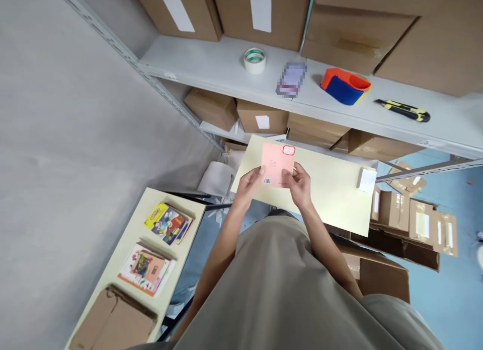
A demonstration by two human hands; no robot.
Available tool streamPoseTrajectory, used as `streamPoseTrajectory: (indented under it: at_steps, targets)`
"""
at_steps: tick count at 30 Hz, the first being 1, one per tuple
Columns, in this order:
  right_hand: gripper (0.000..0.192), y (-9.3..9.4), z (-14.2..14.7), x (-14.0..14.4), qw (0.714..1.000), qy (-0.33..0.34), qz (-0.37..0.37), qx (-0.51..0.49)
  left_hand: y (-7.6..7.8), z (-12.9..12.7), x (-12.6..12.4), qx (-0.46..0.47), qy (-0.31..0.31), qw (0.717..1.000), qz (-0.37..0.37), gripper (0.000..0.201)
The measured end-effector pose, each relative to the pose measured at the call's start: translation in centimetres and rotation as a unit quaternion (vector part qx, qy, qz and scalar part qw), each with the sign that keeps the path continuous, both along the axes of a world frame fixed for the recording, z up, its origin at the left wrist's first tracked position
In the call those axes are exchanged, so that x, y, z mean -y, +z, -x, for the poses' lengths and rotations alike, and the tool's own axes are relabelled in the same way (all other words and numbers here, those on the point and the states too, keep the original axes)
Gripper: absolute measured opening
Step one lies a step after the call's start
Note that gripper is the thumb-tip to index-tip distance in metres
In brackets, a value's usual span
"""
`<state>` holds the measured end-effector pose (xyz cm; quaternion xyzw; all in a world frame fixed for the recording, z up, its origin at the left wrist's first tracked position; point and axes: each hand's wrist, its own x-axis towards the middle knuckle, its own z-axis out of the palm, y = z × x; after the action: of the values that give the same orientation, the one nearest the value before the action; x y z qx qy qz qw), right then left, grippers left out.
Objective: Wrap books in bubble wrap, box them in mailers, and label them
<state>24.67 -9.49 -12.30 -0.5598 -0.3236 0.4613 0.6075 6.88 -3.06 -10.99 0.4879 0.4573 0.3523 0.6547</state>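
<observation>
Both hands hold a thin pink booklet (276, 161) with a barcode at its lower left and a red-edged label at its top right. My left hand (248, 185) pinches the lower left edge. My right hand (299, 184) grips the lower right side, its thumb lying on the face of the booklet. The booklet is held over the pale yellow table (328, 199), close to its left end. Whatever lies right behind the booklet is hidden.
A grey shelf (211, 55) crosses ahead, bearing tape (255, 61), a blurred phone (292, 79), an orange-and-blue holder (346, 86) and a cutter (403, 110). A small white box (367, 179) sits at the table's right. Book stacks (168, 223) lie on a left side table (109, 263). Cartons (400, 214) stand right.
</observation>
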Motion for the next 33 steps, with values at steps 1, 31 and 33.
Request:
streamPoseTrajectory:
  at_steps: [1,31,33]
  targets:
    - [0.063,0.1,-0.4,-0.5,1.000,0.003,-0.006,-0.014,0.2,-0.5,-0.6,0.021,-0.013,0.999,0.023,0.063]
    - [0.056,0.6,-5.0,-5.2,1.000,-0.005,-0.020,-0.020,-0.6,-3.1,-4.4,-0.078,0.072,0.990,-0.095,0.062]
    - [0.059,0.8,-5.6,-5.0,0.999,0.013,-0.012,-0.037,-0.7,-3.1,-5.2,-0.021,0.048,0.999,-0.011,0.063]
